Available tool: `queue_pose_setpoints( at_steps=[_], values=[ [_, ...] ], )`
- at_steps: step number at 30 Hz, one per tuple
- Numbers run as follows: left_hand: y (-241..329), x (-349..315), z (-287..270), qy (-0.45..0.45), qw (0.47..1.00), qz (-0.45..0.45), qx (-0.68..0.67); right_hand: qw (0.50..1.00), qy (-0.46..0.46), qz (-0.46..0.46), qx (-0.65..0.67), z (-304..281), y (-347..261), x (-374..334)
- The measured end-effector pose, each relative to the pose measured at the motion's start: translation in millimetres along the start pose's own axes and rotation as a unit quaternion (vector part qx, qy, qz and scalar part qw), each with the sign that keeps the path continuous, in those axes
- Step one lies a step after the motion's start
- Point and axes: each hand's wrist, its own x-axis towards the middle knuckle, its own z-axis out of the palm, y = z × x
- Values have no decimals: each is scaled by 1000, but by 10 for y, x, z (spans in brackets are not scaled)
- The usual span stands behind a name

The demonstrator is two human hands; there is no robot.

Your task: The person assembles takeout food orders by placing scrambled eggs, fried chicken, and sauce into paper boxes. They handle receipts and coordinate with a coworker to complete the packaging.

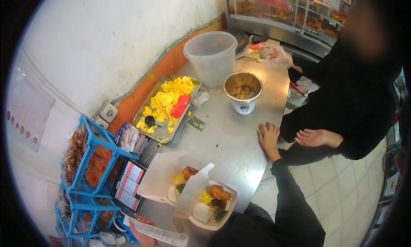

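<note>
My left hand is closed on a long white printed receipt at the lower left. My right hand lies with its fingers outstretched at the right edge of the steel table, holding nothing. Between my arms stand two open meal boxes: the nearer box contains white rice, yellow egg, a fried brown piece and a green packet. Behind it, the other box shows similar food, partly hidden by the nearer lid. Beyond my right hand, a metal bowl of brown food rests on a white digital scale.
A tray holds scrambled egg, a red item and a black scoop. Behind it are a plastic bucket and a knife. Blue baskets and a tablet stand left. A co-worker in black is at right.
</note>
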Motion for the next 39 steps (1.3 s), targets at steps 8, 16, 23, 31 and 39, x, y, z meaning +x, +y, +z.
queue_pose_setpoints(
  at_steps=[8,16,23,31,39],
  values=[
    [-208,232,-1197,-44,988,-20,150,991,-51,125,-15,32,-16,0],
    [-417,206,-1300,41,997,35,60,990,-60,126,7,28,8,11],
    [-411,168,-1310,6,995,38,94,989,-70,132,-1,29,-14,27],
    [-403,205,-1294,48,996,9,78,988,-82,131,-5,40,-15,54],
    [-427,208,-1240,63,998,-8,18,990,-64,127,-10,59,-26,51]
  ],
)
